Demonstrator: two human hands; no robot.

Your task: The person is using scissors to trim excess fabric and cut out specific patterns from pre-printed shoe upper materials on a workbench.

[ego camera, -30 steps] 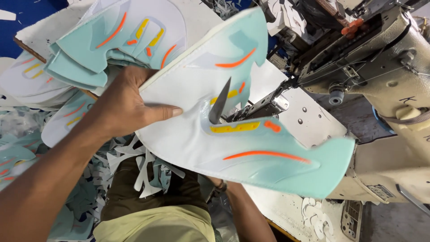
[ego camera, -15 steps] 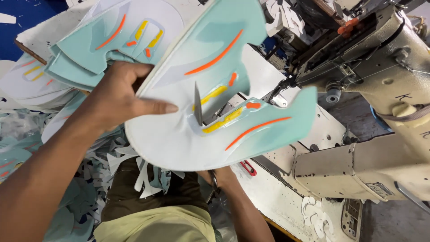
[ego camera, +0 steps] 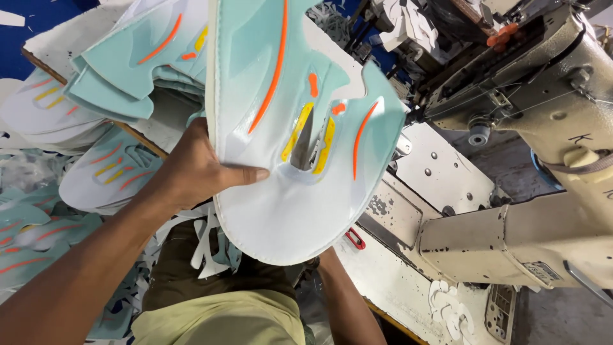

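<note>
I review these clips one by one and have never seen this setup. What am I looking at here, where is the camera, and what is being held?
The camera sits on the person's head and looks down at their own arms. The left hand holds a flat white and mint shoe upper with orange and yellow stripes, thumb pressed on its face. The right hand is hidden beneath that piece; only its forearm shows. To the right stands a worn cream industrial sewing machine. A stack of similar cut pieces lies at the upper left, with more of them and trimmed scraps below.

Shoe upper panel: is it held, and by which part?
Yes: the left hand pinches the shoe upper panel at its left edge; the right hand is hidden beneath it.
</note>
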